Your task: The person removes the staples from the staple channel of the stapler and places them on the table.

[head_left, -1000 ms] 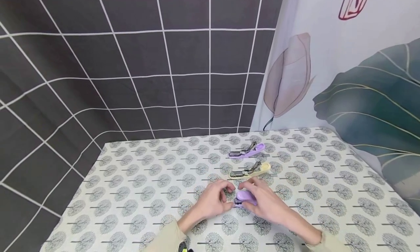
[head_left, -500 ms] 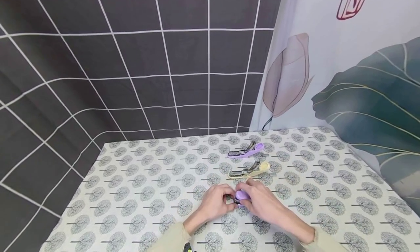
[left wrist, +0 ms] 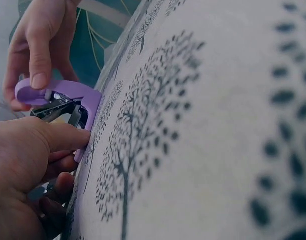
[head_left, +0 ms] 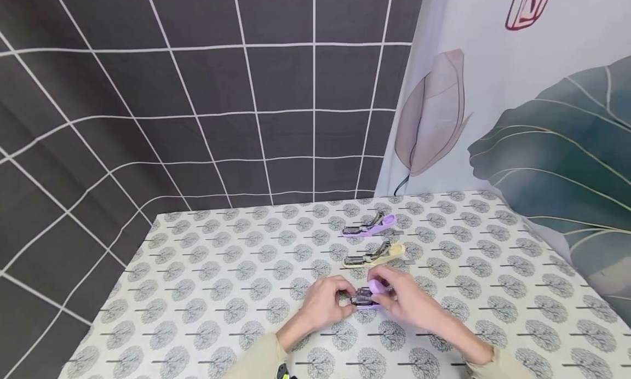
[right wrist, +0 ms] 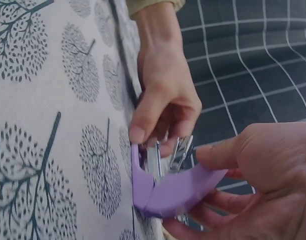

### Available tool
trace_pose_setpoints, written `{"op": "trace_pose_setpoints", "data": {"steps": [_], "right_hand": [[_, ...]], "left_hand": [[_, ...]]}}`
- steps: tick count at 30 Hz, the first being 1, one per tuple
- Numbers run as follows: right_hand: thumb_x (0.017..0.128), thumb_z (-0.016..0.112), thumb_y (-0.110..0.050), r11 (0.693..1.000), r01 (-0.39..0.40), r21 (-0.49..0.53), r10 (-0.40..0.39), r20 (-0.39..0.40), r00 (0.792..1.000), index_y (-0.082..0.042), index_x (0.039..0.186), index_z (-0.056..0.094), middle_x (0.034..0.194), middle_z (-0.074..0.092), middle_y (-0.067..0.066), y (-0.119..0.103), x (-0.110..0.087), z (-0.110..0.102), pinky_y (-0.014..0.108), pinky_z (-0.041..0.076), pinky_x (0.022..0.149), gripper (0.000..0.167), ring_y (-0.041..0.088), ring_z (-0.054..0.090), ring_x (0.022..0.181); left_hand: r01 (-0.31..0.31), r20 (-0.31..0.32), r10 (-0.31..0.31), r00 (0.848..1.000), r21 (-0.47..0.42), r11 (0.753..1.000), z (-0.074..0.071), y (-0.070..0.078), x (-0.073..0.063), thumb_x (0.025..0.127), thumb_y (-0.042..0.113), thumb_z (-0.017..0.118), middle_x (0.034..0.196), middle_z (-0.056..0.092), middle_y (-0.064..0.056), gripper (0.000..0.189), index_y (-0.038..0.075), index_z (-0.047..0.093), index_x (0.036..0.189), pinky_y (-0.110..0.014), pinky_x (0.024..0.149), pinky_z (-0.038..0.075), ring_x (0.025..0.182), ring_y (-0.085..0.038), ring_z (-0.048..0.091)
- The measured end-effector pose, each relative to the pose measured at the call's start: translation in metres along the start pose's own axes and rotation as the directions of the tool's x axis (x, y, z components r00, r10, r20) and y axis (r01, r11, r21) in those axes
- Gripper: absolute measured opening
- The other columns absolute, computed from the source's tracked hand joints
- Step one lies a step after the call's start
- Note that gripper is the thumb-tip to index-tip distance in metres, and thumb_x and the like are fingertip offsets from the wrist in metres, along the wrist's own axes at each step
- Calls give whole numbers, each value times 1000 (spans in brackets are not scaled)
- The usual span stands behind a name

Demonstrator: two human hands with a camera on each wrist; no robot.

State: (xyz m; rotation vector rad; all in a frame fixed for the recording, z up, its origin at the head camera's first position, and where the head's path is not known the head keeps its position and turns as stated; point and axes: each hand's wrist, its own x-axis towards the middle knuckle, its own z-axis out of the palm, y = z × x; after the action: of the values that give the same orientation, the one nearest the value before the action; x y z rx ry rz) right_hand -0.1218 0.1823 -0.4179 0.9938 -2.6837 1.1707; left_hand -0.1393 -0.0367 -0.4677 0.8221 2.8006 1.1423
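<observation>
A small purple stapler (head_left: 365,298) lies on the patterned cloth between both hands. Its purple top cover (right wrist: 180,192) is swung back from the metal parts, so the metal magazine (right wrist: 157,156) shows. My left hand (head_left: 322,301) pinches the front end of the base between thumb and fingers. With thumb and fingers, my right hand (head_left: 406,297) grips the raised cover; in the left wrist view, the right thumb (left wrist: 40,75) presses on the purple plastic. Some left fingertips are hidden behind the stapler.
Beyond the hands lies a yellow stapler (head_left: 396,251), its metal arm raised. Farther back is another purple stapler (head_left: 388,222), opened likewise. The tree-print cloth (head_left: 197,291) covers the table, with a dark gridded curtain (head_left: 276,138) behind and a floral curtain (head_left: 443,127) at right.
My left hand has come in to the stapler's front end and taken hold of it. My right hand has swung the purple cover back to the right, exposing the metal parts.
</observation>
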Motion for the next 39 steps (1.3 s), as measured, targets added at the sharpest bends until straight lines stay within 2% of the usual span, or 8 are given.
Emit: {"op": "trace_pose_setpoints", "data": {"steps": [5, 11, 14, 19, 23, 26, 34, 39], "right_hand": [[84, 72, 5, 994, -20, 108, 20, 1, 1000, -7, 105, 59, 97, 63, 0, 9, -7, -7, 27, 56, 77, 27, 26, 67, 92], [84, 73, 2, 985, 53, 165, -39, -86, 996, -7, 108, 60, 100, 67, 5, 20, -16, -7, 31, 58, 73, 29, 22, 67, 92], [85, 72, 4, 974, 71, 213, -47, -112, 993, -8, 108, 60, 103, 67, 6, 26, -20, -5, 28, 56, 77, 28, 17, 67, 94], [88, 67, 5, 934, 60, 352, -25, -103, 994, -2, 111, 59, 109, 66, 12, 38, -26, -5, 23, 49, 91, 25, 12, 65, 105], [91, 63, 5, 896, 60, 439, -22, -91, 996, 1, 113, 56, 112, 65, 14, 46, -30, -4, 27, 51, 90, 23, 12, 65, 106], [92, 62, 4, 883, 60, 465, -21, -90, 996, 1, 113, 55, 114, 65, 15, 49, -33, -4, 30, 53, 89, 23, 14, 66, 106], [94, 61, 3, 850, 0, 527, 37, -60, 998, 1, 113, 53, 123, 59, 25, 57, -41, -6, 36, 55, 86, 21, 20, 68, 102], [94, 63, -2, 828, -107, 551, 137, -15, 990, -1, 113, 52, 126, 61, 13, 61, -48, -9, 33, 53, 88, 22, 21, 67, 103]], "left_hand": [[-18, -10, 18, 1000, 0, 1000, 1, 1, -1, 72, 14, 87, 93, 68, 14, 24, 18, 76, 94, -16, 58, 39, 58, 5, 45], [9, 2, -9, 1000, 11, 1000, 1, 0, 0, 72, 14, 87, 92, 66, 17, 24, 19, 75, 92, -17, 58, 39, 57, 5, 44], [5, 1, -5, 1000, 19, 1000, 1, 0, 0, 72, 14, 86, 92, 66, 18, 24, 20, 75, 92, -17, 58, 39, 57, 5, 44], [-3, -3, 3, 1000, 22, 1000, 1, 1, 0, 71, 14, 87, 92, 67, 17, 24, 20, 75, 91, -17, 58, 40, 58, 5, 45], [8, 1, -8, 1000, 27, 1000, 0, 2, 0, 71, 14, 86, 92, 66, 18, 24, 20, 75, 91, -17, 61, 40, 59, 5, 45], [13, 1, -13, 1000, 27, 1000, 0, 2, 0, 71, 14, 86, 91, 65, 18, 23, 21, 75, 91, -18, 62, 40, 61, 4, 45], [9, -5, -9, 1000, 24, 1000, 0, 2, 0, 71, 14, 86, 88, 64, 20, 23, 22, 74, 88, -18, 63, 40, 62, 4, 45], [9, -9, -9, 1000, 26, 1000, 1, 1, 0, 71, 14, 87, 86, 63, 19, 22, 22, 74, 88, -17, 60, 38, 58, 4, 43]]}}
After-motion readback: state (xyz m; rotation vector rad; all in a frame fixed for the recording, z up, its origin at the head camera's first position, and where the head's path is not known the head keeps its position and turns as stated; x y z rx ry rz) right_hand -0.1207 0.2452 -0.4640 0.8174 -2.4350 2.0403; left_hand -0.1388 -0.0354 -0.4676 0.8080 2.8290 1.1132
